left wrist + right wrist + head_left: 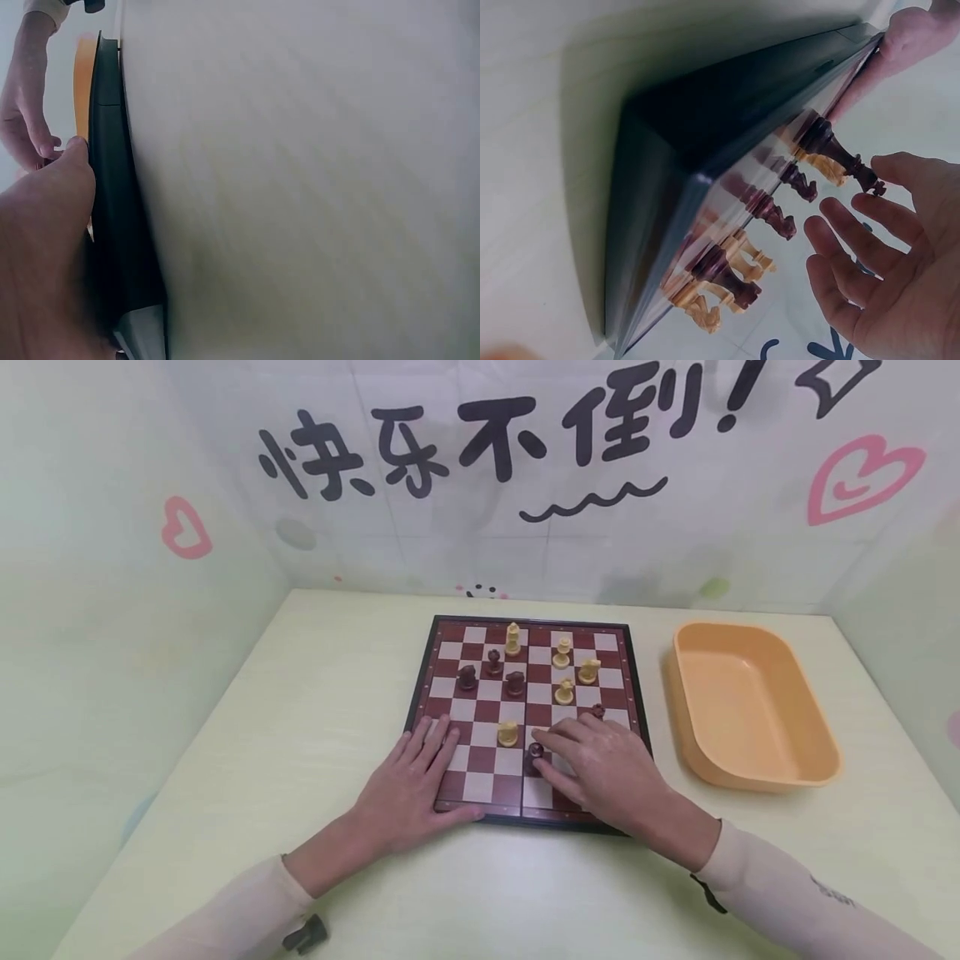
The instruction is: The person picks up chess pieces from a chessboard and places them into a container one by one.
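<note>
The chessboard lies on the table with dark and cream pieces standing on it. My left hand rests on its near left corner, fingers extended over the squares and thumb along the front edge. With thumb and index finger, my right hand pinches the top of a tall dark chess piece, which stands upright on a near square. A cream knight stands left of that piece. Partly behind the right hand is another dark piece. In the left wrist view, the board's dark side shows beside the left hand.
An orange tub stands right of the board. Towards the far side are several more pieces, among them a cream bishop, a dark knight and a cream knight. A printed wall covering rises behind the table.
</note>
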`<state>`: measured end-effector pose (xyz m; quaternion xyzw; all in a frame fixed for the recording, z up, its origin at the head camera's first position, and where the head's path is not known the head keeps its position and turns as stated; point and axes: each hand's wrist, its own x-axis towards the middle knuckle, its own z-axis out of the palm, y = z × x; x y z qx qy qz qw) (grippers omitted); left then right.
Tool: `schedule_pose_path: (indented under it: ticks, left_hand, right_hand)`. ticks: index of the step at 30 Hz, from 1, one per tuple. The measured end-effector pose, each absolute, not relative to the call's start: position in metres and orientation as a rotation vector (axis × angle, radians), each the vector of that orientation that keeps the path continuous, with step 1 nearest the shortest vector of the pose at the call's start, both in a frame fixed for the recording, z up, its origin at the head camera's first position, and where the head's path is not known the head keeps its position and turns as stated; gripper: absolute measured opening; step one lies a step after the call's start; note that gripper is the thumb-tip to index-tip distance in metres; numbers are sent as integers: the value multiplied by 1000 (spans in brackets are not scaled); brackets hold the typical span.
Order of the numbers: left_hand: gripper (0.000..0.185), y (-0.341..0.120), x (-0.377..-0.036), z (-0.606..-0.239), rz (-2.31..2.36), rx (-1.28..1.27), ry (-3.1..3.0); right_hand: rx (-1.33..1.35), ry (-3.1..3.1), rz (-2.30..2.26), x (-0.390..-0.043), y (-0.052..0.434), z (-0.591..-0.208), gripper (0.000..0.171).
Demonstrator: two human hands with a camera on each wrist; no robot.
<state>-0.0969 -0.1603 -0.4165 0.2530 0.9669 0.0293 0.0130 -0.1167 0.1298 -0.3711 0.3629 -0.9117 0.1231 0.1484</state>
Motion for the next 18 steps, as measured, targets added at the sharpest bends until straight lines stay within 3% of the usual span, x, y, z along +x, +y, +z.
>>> schedule_pose_path:
  ticks: [18]
  left_hand:
    - [123,-172,-98,-416,146,630,3090]
  right_hand:
    - [1040,-2609,369,-120,126,-372,25]
